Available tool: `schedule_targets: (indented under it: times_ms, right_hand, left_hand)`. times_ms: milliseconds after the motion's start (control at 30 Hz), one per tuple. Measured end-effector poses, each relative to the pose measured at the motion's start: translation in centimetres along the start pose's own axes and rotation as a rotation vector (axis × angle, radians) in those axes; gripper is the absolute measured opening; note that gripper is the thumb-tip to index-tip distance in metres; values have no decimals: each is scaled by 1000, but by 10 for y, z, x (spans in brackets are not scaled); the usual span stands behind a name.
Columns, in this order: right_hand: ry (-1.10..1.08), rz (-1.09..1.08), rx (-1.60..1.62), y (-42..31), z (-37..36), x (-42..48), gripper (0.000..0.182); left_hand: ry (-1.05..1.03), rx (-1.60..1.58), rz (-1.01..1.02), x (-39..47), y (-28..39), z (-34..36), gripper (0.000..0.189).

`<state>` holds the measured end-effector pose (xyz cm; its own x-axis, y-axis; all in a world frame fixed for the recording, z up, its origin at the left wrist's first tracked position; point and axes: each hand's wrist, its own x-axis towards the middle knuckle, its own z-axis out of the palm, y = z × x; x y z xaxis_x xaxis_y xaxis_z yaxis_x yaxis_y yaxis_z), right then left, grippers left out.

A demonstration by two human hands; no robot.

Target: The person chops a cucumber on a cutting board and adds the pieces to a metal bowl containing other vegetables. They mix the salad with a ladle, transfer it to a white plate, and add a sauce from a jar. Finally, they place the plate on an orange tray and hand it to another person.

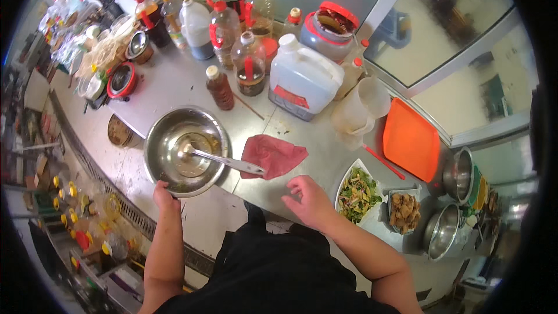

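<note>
My left hand (165,197) grips the near rim of a wide stainless steel mixing bowl (158,148), which juts past the table's front edge. Food residue clings to the bowl's inside. A long-handled metal spoon (226,162) rests in it, its handle reaching over the right rim onto a crumpled red cloth (279,152). My right hand (307,203) hovers at the table edge just below the cloth, fingers loosely bent and apart, holding nothing. To its right is a white dish of green salad with pale strips (359,194), beside a small tray of browned fried pieces (404,211).
A large plastic jug (301,78), a sauce bottle (220,89) and several other bottles line the table's back. An upright clear pitcher (357,104) stands near an orange tray (412,139). Steel bowls (442,233) sit at the right end. A floor drain grate (135,220) runs at left.
</note>
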<state>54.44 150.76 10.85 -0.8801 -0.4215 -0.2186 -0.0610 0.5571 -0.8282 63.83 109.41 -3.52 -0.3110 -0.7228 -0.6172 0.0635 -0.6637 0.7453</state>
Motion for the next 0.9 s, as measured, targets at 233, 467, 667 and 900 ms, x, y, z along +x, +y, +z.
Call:
schedule_targets:
  times_ms: [233, 467, 667, 900]
  right_hand:
    - [385, -84, -365, 5, -86, 18, 15]
    - [780, 175, 104, 46, -244, 84, 15]
    - [740, 48, 24, 86, -292, 159, 16]
    - [302, -206, -102, -22, -227, 209, 28]
  left_hand:
    - [6, 126, -15, 40, 25, 23, 36]
    - [35, 409, -168, 72, -26, -59, 44]
    - [112, 764, -133, -1, -70, -90, 29]
    - [-296, 1017, 89, -69, -71, -11, 18]
